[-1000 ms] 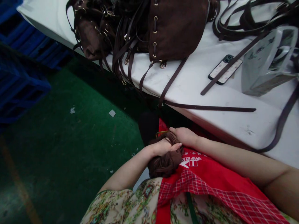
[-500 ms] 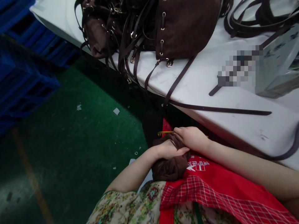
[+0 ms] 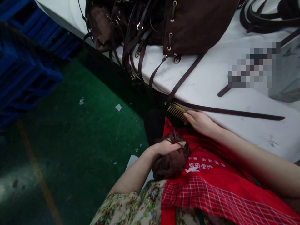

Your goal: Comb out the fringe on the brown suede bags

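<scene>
My left hand point(image 3: 167, 147) is closed around a bunched brown cloth bundle point(image 3: 170, 165) in my lap. Thin brown strands stick out of the bundle above the fingers. A yellow wide-toothed comb point(image 3: 175, 111) is pinched in my right hand point(image 3: 200, 122), its teeth pointing down and to the left. The comb is held beyond the bundle, near the table's edge, apart from the strands. Under the bundle lies a red apron point(image 3: 208, 162) with white print.
On the white table point(image 3: 248, 140) are dark brown bags point(image 3: 194, 28) with straps over the edge. A loose strap point(image 3: 234, 112) lies along the near side, coiled straps point(image 3: 257, 22) farther right. Blue pallets point(image 3: 28, 72) stand left on the green floor point(image 3: 98, 134).
My right hand has moved up and away from the bundle with the comb, which now shows its teeth. My left hand keeps its hold. The view has shifted slightly.
</scene>
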The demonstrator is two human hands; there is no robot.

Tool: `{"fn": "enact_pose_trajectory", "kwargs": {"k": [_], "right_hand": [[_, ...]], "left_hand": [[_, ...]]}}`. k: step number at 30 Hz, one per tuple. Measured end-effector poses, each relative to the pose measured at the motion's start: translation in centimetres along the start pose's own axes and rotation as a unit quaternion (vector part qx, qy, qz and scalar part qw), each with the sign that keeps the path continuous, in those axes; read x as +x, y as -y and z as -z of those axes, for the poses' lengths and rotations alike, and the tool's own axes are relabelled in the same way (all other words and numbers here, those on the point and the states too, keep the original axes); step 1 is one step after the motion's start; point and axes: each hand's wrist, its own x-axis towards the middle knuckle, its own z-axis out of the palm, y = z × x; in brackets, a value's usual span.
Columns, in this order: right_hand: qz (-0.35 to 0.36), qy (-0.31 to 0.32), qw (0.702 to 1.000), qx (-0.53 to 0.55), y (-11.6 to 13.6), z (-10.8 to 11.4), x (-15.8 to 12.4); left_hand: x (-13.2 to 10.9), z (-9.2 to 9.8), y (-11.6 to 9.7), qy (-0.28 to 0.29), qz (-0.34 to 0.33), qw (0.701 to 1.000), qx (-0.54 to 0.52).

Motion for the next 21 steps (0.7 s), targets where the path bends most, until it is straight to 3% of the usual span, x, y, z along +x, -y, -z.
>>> {"fn": "enact_pose_trajectory", "kwargs": {"k": [4, 7, 11, 16, 21], "right_hand": [[0.085, 0.023, 0.996, 0.005, 1.1, 0.9, -4.2], [0.145, 0.056, 0.987, -0.051, 2.2, 0.5, -6.1], [0.154, 0.077, 0.973, -0.152, 2.4, -0.2, -6.2], [0.160, 0.082, 0.959, -0.217, 2.6, -0.2, -6.0], [0.126, 0.097, 0.963, -0.219, 2.4, -0.4, -5.7]], "left_hand": [[0.3, -0.4, -0.2, -0.005, 0.006, 0.997, -0.070], [0.7, -0.5, -0.6, -0.014, 0.035, 0.997, -0.061], [0.7, -0.1, -0.2, -0.014, 0.076, 0.997, 0.022], [0.8, 0.0, 0.1, -0.003, 0.038, 0.996, 0.077], [0.8, -0.7, -0.7, 0.015, -0.034, 0.999, -0.013]]}}
